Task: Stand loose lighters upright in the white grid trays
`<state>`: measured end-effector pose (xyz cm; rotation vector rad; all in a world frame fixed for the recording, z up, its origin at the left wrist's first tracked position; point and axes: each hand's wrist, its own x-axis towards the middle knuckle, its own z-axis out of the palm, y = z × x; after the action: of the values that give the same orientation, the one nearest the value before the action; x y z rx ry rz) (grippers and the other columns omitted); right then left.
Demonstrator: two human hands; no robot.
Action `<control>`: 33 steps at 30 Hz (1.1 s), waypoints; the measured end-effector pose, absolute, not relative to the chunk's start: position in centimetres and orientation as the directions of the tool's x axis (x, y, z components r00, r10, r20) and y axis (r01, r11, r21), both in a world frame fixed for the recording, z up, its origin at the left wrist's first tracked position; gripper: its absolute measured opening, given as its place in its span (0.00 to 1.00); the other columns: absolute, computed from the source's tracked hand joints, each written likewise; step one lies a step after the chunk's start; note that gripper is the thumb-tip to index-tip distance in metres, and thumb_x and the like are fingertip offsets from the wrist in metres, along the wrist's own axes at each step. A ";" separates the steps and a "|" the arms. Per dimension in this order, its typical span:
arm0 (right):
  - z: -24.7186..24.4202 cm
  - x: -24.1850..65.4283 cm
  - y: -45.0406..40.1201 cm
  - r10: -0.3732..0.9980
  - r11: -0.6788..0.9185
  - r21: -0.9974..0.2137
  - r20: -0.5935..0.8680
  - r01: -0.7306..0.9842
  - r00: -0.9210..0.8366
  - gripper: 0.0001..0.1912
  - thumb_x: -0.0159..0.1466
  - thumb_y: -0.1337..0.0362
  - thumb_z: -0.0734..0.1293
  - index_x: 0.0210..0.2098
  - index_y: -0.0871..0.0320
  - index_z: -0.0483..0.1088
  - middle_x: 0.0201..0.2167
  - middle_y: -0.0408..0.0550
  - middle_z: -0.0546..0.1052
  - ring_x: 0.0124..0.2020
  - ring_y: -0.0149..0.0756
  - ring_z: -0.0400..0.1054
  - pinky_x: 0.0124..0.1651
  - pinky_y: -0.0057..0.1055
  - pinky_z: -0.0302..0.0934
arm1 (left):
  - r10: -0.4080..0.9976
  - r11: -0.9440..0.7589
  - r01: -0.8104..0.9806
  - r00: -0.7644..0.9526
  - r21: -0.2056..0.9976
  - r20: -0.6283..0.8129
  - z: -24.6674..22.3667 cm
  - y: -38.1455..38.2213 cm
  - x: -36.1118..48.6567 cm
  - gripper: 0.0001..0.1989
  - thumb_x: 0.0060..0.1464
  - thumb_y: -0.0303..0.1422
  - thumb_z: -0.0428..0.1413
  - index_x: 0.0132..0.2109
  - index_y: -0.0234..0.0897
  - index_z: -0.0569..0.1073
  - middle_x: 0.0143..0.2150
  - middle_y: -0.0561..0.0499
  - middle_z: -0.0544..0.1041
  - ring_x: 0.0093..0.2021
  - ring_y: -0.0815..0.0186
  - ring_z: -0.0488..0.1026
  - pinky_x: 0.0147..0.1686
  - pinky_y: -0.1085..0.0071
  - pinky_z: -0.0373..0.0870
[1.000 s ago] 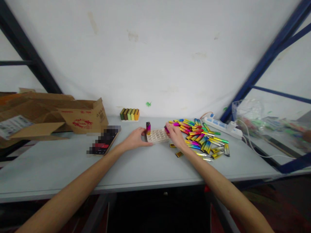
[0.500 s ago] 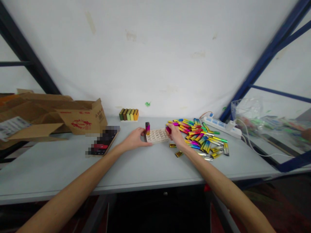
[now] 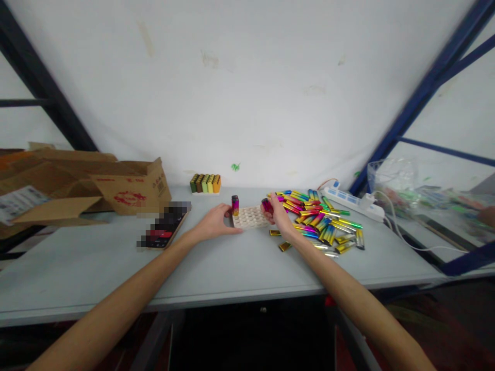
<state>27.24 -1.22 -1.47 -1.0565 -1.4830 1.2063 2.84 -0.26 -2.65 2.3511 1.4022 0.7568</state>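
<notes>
Tray (image 3: 251,218) is lying between my hands on the table (image 3: 247,268), its holes facing up. My left hand (image 3: 212,222) is spanning its left end, thumb and fingers clamping the edges, probably so it isn't sliding. One lighter (image 3: 235,206) is standing upright there, likely propped by its hole. My right hand (image 3: 280,215) is pinching a purple lighter (image 3: 266,205) by the tray's right end, near the loose pile (image 3: 310,212), which is lying within easy reach.

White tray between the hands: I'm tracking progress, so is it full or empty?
Nearly empty: the tray holds one upright lighter; its other visible holes are bare.
</notes>
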 end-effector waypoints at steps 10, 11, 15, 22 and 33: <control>-1.1 26.7 -0.9 0.865 0.415 -0.909 0.381 0.041 -0.325 0.25 0.66 0.42 0.66 0.48 0.56 0.72 0.35 0.46 0.78 0.37 0.35 0.73 0.41 0.31 0.67 | 0.874 -0.486 0.714 0.385 0.505 0.297 -2.6 -0.4 2.9 0.33 0.37 0.55 0.69 0.43 0.34 0.77 0.40 0.44 0.78 0.39 0.54 0.75 0.41 0.62 0.72; -1.0 26.4 -0.9 0.864 0.425 -0.903 0.385 0.062 -0.325 0.24 0.65 0.43 0.68 0.47 0.56 0.72 0.37 0.47 0.80 0.40 0.37 0.75 0.44 0.32 0.68 | 0.875 -0.484 0.713 0.381 0.508 0.299 -2.6 -0.4 2.9 0.32 0.37 0.55 0.69 0.43 0.35 0.77 0.40 0.45 0.78 0.39 0.54 0.75 0.41 0.62 0.72; -0.9 24.9 -0.7 0.875 0.459 -0.861 0.397 0.218 -0.277 0.19 0.64 0.46 0.70 0.44 0.55 0.72 0.36 0.48 0.83 0.38 0.40 0.78 0.41 0.32 0.69 | 0.875 -0.485 0.703 0.380 0.520 0.301 -2.7 -0.3 2.9 0.32 0.37 0.54 0.69 0.44 0.35 0.78 0.40 0.45 0.79 0.39 0.55 0.75 0.41 0.63 0.72; -1.3 22.9 -1.0 0.896 0.443 -0.822 0.401 0.357 -0.189 0.15 0.68 0.50 0.69 0.36 0.54 0.67 0.30 0.46 0.83 0.32 0.39 0.79 0.36 0.30 0.67 | 0.869 -0.494 0.713 0.385 0.498 0.311 -2.8 -0.3 2.9 0.32 0.37 0.54 0.69 0.43 0.34 0.78 0.39 0.45 0.78 0.39 0.53 0.75 0.41 0.61 0.72; -1.4 22.6 -1.9 0.887 0.460 -0.721 0.394 0.518 -0.240 0.09 0.70 0.57 0.67 0.38 0.55 0.66 0.35 0.49 0.83 0.36 0.39 0.78 0.38 0.30 0.64 | 0.869 -0.495 0.697 0.385 0.519 0.311 -2.4 -0.6 3.1 0.31 0.36 0.53 0.69 0.41 0.34 0.78 0.39 0.45 0.79 0.39 0.54 0.76 0.41 0.62 0.72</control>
<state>22.59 -1.86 -1.36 -1.1781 -1.9031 0.5784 3.14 -0.59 -2.37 2.3449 1.3724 0.8032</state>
